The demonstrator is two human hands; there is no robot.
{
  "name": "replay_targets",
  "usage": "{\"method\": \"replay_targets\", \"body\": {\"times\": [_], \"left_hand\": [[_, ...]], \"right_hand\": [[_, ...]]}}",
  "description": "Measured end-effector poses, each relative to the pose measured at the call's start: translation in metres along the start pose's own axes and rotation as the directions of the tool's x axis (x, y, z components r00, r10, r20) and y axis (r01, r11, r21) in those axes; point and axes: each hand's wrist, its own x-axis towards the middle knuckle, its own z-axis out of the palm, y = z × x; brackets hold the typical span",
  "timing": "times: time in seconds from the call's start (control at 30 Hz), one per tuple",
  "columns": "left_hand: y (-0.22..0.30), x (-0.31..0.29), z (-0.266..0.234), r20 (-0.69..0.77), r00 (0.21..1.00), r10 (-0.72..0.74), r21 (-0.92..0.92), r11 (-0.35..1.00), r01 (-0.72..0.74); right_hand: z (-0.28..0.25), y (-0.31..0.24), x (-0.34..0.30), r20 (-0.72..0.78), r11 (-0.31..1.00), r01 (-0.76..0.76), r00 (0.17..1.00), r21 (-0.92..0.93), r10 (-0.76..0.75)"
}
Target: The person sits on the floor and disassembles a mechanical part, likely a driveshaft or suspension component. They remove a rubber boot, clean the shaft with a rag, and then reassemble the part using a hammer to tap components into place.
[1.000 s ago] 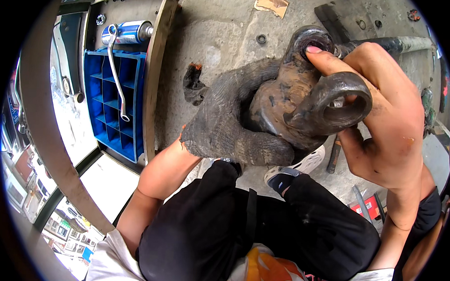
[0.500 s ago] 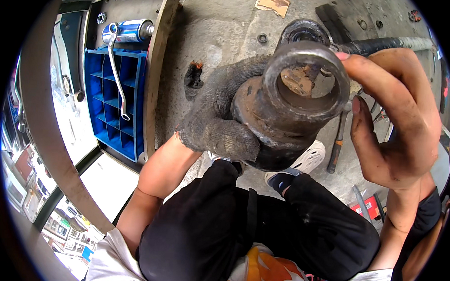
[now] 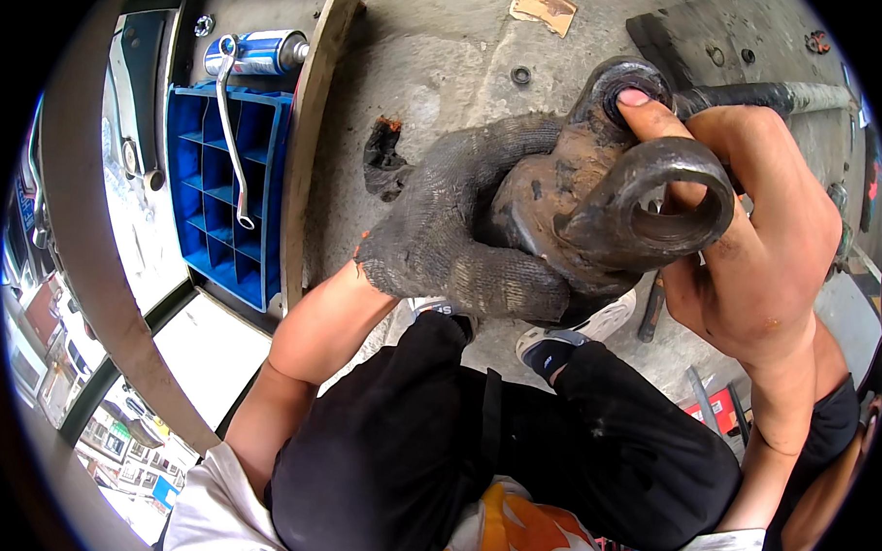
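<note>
- Grey concrete floor (image 3: 419,71) spreads beneath everything, stained and scuffed.
- One blue compartment box (image 3: 279,192) sits at the left, with one double-ended wrench (image 3: 231,132) across it and one blue-and-white can (image 3: 264,53) lying at its top edge.
- Loose on the floor: one brown cardboard scrap (image 3: 543,10), one crumpled dark cloth (image 3: 385,162), one dark block (image 3: 660,45) and three small rings, one (image 3: 521,75) by itself, two (image 3: 715,56) near the block.
- One long dark shaft (image 3: 768,96) runs off to the right; one red box (image 3: 716,408) shows lower right.
- Two hands are on one dirty metal yoke (image 3: 541,206), which is held up in front of two black-trousered knees and has two ring-shaped ears.
- Left hand (image 3: 438,217), in one dark knit glove, is wrapped around the yoke's body, fingers on the far side, thumb on the near side.
- Right hand (image 3: 768,229), bare, has one finger passing between the ears, its tip at the far ear's bore; its thumb is partly hidden behind the near ear, so I cannot tell whether it grips.
</note>
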Motion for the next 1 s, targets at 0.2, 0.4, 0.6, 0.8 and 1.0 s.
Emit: {"method": "replay_targets", "body": {"times": [0.2,0.4,0.6,0.8,1.0], "left_hand": [[-0.003,0.0,-0.002,0.01,0.999,0.033,0.02,0.999,-0.033],[0.032,0.008,0.0,-0.01,0.99,-0.143,0.102,0.984,0.144],[0.035,0.006,0.0,-0.002,0.997,-0.079,0.218,0.973,0.077],[0.03,0.003,-0.004,0.018,0.999,-0.035,0.268,0.963,0.029],[-0.016,-0.006,-0.027,0.199,0.967,-0.157,-0.323,0.921,0.216]], "right_hand": [[0.004,-0.001,0.003,0.002,0.996,0.014,1.0,-0.086,-0.014],[0.005,0.002,0.005,0.017,0.998,0.009,1.0,-0.064,-0.008],[0.002,0.016,0.006,0.033,0.992,0.089,0.995,0.092,-0.093],[-0.014,0.021,0.014,0.1,0.968,0.107,0.986,0.229,-0.133],[-0.041,0.025,-0.002,0.141,0.959,-0.059,0.99,0.278,0.02]]}}
